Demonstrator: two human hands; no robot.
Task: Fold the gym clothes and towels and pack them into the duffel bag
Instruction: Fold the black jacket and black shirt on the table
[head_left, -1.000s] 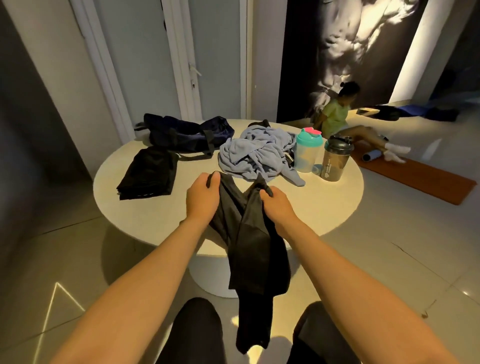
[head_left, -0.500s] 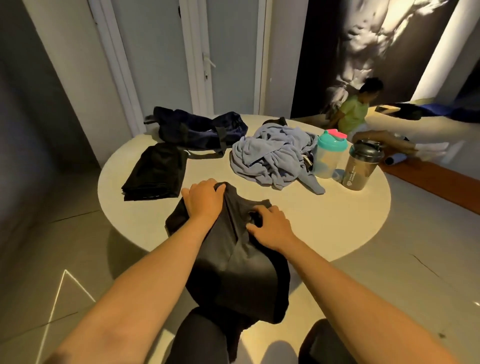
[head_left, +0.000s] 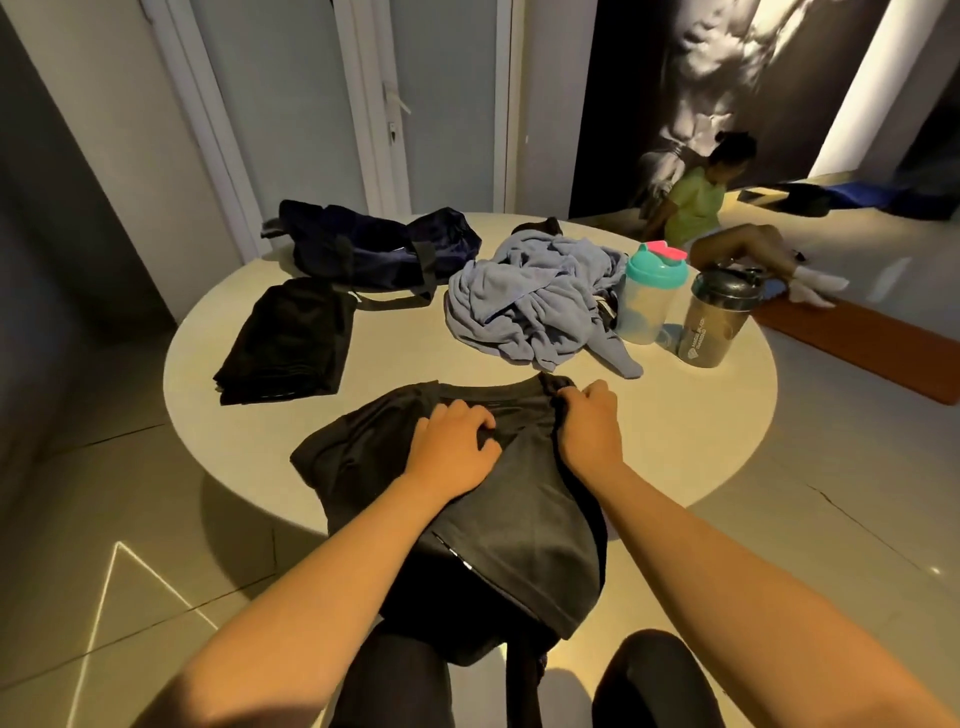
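The step in hand looks like the laying-out that comes before a fold. A dark grey cloth T-shirt (head_left: 519, 519) lies under both hands on the near part of the round off-white bench (head_left: 701, 415). Its neckline is just beyond the fingers, and its lower half hangs off the bench edge toward the person's lap.

The right hand (head_left: 589, 436) has its fingers (head_left: 587, 397) curled tight on the shirt's far right corner, by the collar. The left hand (head_left: 447, 452) sits on the chest of the shirt with its fingers (head_left: 467, 421) bent down into the cloth. Whether they pinch a fold or only press it, I cannot tell.

To the left of the left fingers and farther out lies a flat folded black garment (head_left: 291, 348), which appears done. Beyond that is the slumped navy fabric duffel bag (head_left: 374, 249), its strap trailing toward the middle. Straight beyond the right fingers is a crumpled pale blue towel (head_left: 535, 301), not yet folded. To the right of the towel stand a clear shaker bottle with a teal lid (head_left: 652, 293) and a smoky brown shaker bottle with a dark lid (head_left: 719, 317).

The next move probably calls for drawing the hanging half up onto the bench and smoothing the bunched left sleeve. The sides can then be turned in. The free cloth is limp, so it could slide off the edge if the hold at the collar slackens.
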